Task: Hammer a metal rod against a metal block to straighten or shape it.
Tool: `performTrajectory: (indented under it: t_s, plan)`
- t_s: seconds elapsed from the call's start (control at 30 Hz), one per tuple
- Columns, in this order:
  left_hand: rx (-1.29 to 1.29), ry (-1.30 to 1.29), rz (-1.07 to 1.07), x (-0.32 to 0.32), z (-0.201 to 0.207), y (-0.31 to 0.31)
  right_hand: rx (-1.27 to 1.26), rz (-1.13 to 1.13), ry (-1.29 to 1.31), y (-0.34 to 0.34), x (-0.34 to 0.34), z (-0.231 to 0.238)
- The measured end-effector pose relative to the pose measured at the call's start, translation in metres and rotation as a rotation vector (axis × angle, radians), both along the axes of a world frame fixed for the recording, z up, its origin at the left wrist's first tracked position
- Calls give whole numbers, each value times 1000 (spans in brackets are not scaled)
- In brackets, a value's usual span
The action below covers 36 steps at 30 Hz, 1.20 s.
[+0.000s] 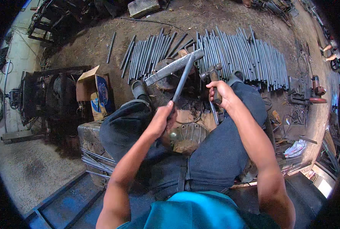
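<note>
My left hand [164,119] is wrapped round the lower end of a grey metal rod [183,81]. The rod slants up and away, its far end lying over a flat-topped steel bar [170,71] that rests on a round dark block [163,84]. In my right hand [224,94] is a hammer [211,72], gripped by its wooden handle with the head raised to the right of the rod. The hammer head looks apart from both rod and bar. Between my legs stands another shiny metal rod or tube [213,113], partly hidden.
Many grey metal rods [238,57] lie in rows on the dirt floor ahead. An open cardboard box [95,91] stands left, beside dark machinery [59,95]. More thin rods [97,160] lie near my left leg. A red-wheeled machine [317,94] and a white plastic bag [295,149] are right.
</note>
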<state>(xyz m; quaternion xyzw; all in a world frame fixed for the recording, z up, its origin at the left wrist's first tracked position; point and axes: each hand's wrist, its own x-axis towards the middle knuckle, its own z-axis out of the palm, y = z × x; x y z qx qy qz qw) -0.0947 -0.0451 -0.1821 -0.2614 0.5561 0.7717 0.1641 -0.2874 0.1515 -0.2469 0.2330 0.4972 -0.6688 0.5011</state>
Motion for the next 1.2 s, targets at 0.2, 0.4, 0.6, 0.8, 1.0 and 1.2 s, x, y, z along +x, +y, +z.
performTrajectory:
  t_s: [0.2, 0.4, 0.6, 0.8, 1.0, 1.2]
  plan:
    - [-881, -2, -218, -32, -61, -51, 70, 59, 66, -9, 5, 18]
    - [-1080, 7, -184, -40, -102, -66, 205, 206, 449, -28, 10, 33]
    - [-957, -70, -192, -46, -107, -64, 349, 218, 1175, -48, 11, 50]
    - [-1039, -85, -178, -41, -109, -59, 466, 220, 1197, -62, 10, 26]
    - [-1053, -43, -190, -44, -113, -57, 548, 429, 1015, -53, 1, 0]
    - [-1055, -42, -138, -40, -121, -55, 262, 102, 972, -70, 3, 107]
